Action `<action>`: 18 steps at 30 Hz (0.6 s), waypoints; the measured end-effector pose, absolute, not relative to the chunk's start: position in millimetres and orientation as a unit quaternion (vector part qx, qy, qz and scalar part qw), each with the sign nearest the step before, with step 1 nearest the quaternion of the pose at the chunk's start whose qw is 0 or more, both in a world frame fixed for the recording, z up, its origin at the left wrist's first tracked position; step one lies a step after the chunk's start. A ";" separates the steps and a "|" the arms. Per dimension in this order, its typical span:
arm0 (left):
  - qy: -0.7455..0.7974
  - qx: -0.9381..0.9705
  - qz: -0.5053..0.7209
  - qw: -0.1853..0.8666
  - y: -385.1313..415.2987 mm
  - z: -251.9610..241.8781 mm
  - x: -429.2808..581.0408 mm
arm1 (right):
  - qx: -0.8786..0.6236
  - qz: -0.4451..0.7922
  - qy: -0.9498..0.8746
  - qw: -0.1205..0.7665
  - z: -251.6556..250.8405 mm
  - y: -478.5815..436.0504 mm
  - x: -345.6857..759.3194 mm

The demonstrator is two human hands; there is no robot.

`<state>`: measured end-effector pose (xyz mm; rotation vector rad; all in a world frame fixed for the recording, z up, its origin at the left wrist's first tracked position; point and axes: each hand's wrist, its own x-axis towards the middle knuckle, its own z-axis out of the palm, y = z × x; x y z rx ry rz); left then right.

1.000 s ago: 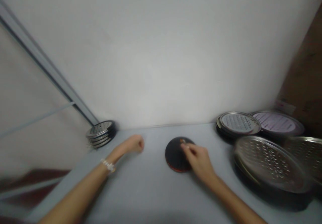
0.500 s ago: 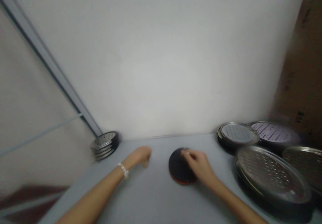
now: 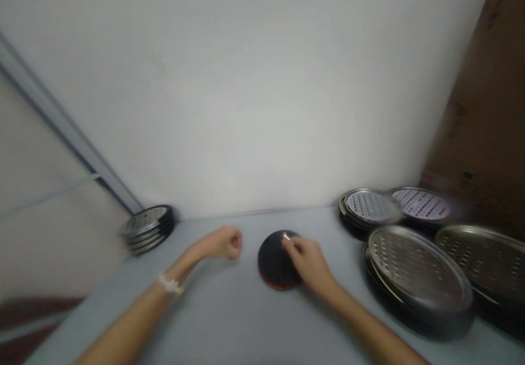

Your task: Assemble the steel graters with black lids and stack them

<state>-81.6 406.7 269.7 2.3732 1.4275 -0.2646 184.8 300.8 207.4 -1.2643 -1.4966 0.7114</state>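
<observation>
- Two hands are in view, both yours, with your forearms reaching in from the near edge of the desk.
- Your right hand rests on the near right side of a dark round disc with a reddish rim, in the middle of the desk. Your fingers are curled narrowly around a small shiny spot on top, but you can't tell from this view whether they grip it.
- Your left hand is curled into a fist just left of the disc, not touching it and with nothing visible in it. A white beaded bracelet circles that wrist.
- To your right, two large perforated steel trays with dark undersides lie close together, tilted and overlapping.
- Farther back on the right, two more perforated trays sit against the wall.
- At the far left corner, a small stack of perforated trays sits on the desk.
- Beyond everything rises a white wall, with a brown cardboard box at far right.
</observation>
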 end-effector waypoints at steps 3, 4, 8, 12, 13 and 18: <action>0.511 0.841 -0.060 0.169 402.5 271.8 -69.9 | -0.528 0.293 -0.618 0.503 207.0 300.4 186.3; 0.516 0.839 -0.055 0.165 401.2 271.4 -68.4 | -0.529 0.294 -0.617 0.504 206.9 300.2 186.7; 0.524 0.834 -0.054 0.164 395.6 266.3 -72.5 | -0.531 0.299 -0.610 0.506 206.1 300.5 187.6; 0.540 0.828 -0.034 0.150 397.7 265.0 -88.6 | -0.532 0.309 -0.599 0.512 205.5 302.0 188.4; 0.549 0.824 -0.025 0.141 400.6 266.1 -94.5 | -0.532 0.310 -0.595 0.516 205.5 302.4 188.8; 0.583 0.804 -0.002 0.114 419.4 269.4 -123.0 | -0.526 0.360 -0.533 0.556 204.5 303.8 189.4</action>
